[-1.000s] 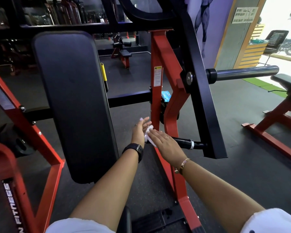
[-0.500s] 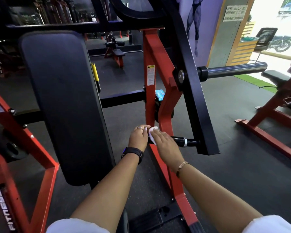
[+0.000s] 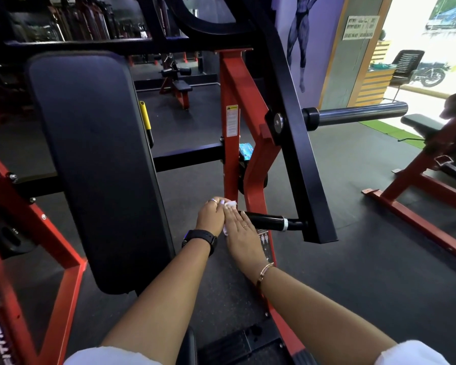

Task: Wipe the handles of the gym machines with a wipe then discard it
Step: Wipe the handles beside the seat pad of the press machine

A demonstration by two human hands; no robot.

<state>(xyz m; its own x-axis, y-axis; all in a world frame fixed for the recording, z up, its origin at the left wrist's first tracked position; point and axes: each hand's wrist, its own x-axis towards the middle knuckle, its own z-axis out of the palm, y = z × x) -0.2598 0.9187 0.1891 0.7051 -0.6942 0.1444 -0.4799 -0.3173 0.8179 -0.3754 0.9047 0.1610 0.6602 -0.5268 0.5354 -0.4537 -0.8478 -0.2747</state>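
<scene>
At the black handle's [image 3: 265, 221] free end, both hands, left [image 3: 211, 218] and right [image 3: 244, 237], press closed around the white wipe [image 3: 231, 204].

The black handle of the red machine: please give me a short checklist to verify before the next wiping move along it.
1. White wipe in hand: ok, it shows between left hand and right hand.
2. Wipe on the black handle: ok, at its free end.
3. Rest of the handle clear up to the silver ring: ok.
4. Handle already wiped fully: cannot tell.
5. Bin for discarding in view: not ok.
</scene>
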